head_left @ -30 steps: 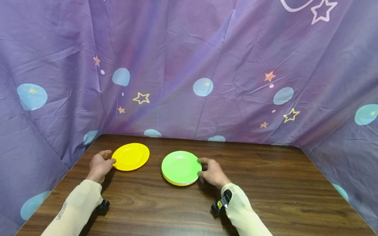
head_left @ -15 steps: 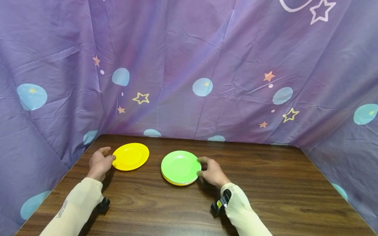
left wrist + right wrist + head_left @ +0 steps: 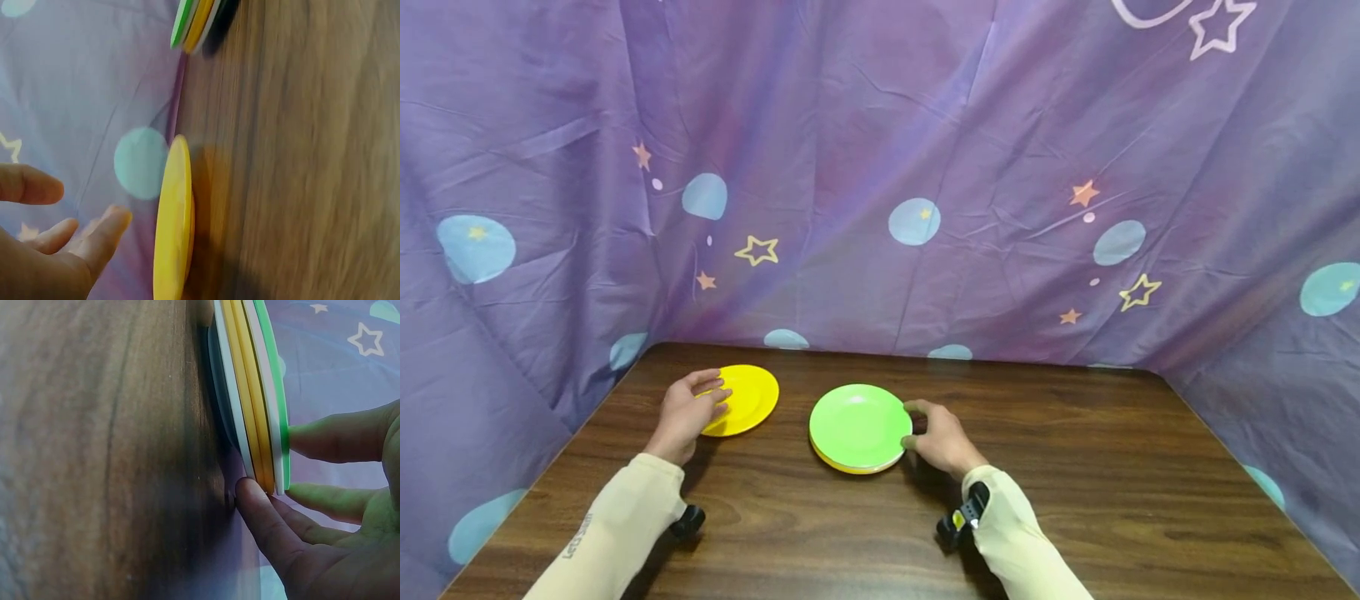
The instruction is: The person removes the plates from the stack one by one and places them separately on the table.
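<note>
My left hand (image 3: 688, 414) hovers over the left part of a yellow plate (image 3: 751, 400) on the table. In the left wrist view the fingers (image 3: 103, 237) are spread and stand apart from the plate, with nothing held. Right of it is a stack of plates topped by a green plate (image 3: 859, 425). My right hand (image 3: 942, 437) holds the right rim of this stack. The right wrist view shows fingertips against the green plate and one finger (image 3: 265, 522) at the lower white plate's edge. Yellow plates (image 3: 253, 394) and another white one lie between.
A brown wood-grain table (image 3: 805, 533) bears everything. Its back edge meets a purple curtain (image 3: 850, 292) printed with stars and blue circles, which also hangs at both sides. A dark shape lies under the stack in the right wrist view.
My left hand has moved right, from the yellow plate's left rim to above the plate, with its fingers spread more. The right hand and the stack keep their place.
</note>
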`<state>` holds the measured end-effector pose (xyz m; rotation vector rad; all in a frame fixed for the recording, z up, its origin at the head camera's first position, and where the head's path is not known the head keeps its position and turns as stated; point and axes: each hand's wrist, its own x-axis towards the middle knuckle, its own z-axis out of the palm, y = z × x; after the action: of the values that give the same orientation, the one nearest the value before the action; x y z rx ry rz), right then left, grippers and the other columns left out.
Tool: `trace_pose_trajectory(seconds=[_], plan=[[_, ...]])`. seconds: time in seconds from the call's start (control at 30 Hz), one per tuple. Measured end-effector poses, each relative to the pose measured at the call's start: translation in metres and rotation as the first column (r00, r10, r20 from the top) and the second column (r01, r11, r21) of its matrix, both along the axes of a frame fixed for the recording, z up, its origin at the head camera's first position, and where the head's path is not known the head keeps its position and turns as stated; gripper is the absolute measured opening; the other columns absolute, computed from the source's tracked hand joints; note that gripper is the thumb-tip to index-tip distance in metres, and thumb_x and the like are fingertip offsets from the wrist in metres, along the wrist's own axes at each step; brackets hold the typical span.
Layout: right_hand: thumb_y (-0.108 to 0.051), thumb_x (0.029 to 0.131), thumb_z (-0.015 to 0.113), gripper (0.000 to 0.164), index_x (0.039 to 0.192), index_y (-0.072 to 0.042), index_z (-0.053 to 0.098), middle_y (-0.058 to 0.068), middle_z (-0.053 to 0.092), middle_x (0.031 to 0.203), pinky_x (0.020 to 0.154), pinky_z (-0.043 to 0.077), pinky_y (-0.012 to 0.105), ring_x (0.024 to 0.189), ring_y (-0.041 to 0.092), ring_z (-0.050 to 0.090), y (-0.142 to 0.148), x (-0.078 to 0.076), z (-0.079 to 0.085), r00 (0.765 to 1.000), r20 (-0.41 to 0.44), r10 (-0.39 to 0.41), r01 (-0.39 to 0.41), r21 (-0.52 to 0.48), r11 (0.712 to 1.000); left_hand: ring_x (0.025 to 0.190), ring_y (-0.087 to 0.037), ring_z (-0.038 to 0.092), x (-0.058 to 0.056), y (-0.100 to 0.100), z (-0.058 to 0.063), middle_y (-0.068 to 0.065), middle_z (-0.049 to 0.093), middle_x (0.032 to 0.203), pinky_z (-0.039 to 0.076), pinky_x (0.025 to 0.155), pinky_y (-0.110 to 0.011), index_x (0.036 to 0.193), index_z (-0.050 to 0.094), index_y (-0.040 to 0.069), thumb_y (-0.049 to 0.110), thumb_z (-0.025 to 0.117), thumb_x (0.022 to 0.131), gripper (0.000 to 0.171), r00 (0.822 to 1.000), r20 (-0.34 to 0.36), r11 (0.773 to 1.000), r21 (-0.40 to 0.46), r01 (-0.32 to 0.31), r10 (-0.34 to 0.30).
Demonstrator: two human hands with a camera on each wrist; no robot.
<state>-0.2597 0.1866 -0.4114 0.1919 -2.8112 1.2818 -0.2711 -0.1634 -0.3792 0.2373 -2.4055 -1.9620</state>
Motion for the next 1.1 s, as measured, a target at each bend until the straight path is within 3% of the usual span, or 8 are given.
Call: trace_pose_trajectory(seconds=[0.33,0.47,0.7,0.87,0.97,1.1], plan=[[0.001,0.075,0.074,0.056,0.130,0.004,0.061,0.017,0.072,0.115,0.093,0.054,0.041,0.100,0.025,0.068,-0.002,0.001,0.000,1.000,-0.004,0.005,-0.005,-0.004,1.000,0.096,-0.002,0.066,0.003,0.020,-0.001,-0.036,0.043,0.148,0.058,0.085,-0.020,0.148,0.032,-0.014,0.001,0.050,0.098,0.055,0.989,-0.031,0.973,0.175,0.148,-0.145],[0.001,0.074,0.074,0.057,0.130,0.003,0.062,0.018,0.071,0.117,0.095,0.053,0.043,0.103,0.026,0.067,0.000,0.001,0.000,1.000,-0.001,-0.001,0.001,-0.002,1.000,0.104,-0.011,0.067,0.002,0.026,-0.006,-0.037,0.045,0.145,0.058,0.090,-0.025,0.147,0.032,-0.015,0.001,0.049,0.098,0.054,0.980,-0.026,0.966,0.166,0.198,-0.197],[0.002,0.075,0.073,0.056,0.129,0.004,0.062,0.019,0.071,0.116,0.091,0.055,0.041,0.100,0.027,0.068,0.001,0.001,0.001,1.000,-0.003,0.005,-0.005,-0.014,1.000,0.120,-0.031,0.062,0.005,0.044,-0.011,-0.040,0.042,0.145,0.057,0.097,-0.036,0.147,0.031,-0.017,0.001,0.046,0.100,0.052,0.950,-0.024,0.941,0.132,0.313,-0.312],[0.002,0.074,0.074,0.057,0.130,0.003,0.061,0.019,0.071,0.115,0.091,0.055,0.040,0.099,0.025,0.068,0.001,0.002,0.001,1.000,0.006,-0.002,0.002,-0.021,1.000,0.130,-0.044,0.055,0.007,0.056,-0.013,-0.039,0.042,0.146,0.053,0.103,-0.043,0.148,0.030,-0.015,0.002,0.044,0.102,0.051,0.933,0.004,0.926,0.131,0.355,-0.359],[0.002,0.074,0.074,0.058,0.130,0.004,0.061,0.019,0.072,0.113,0.091,0.055,0.041,0.098,0.025,0.069,0.000,0.003,0.001,1.000,0.008,0.001,-0.001,-0.031,1.000,0.133,-0.047,0.051,0.007,0.061,-0.014,-0.038,0.043,0.144,0.052,0.105,-0.045,0.147,0.031,-0.015,0.003,0.043,0.102,0.050,0.927,0.020,0.922,0.119,0.369,-0.374],[0.001,0.075,0.074,0.058,0.131,0.004,0.061,0.019,0.072,0.113,0.091,0.056,0.041,0.099,0.025,0.070,0.000,0.002,0.001,1.000,0.009,0.000,0.000,-0.035,0.999,0.125,-0.042,0.058,0.007,0.065,-0.016,-0.038,0.046,0.140,0.054,0.101,-0.043,0.146,0.033,-0.016,0.003,0.044,0.101,0.050,0.920,0.033,0.917,0.104,0.385,-0.390]])
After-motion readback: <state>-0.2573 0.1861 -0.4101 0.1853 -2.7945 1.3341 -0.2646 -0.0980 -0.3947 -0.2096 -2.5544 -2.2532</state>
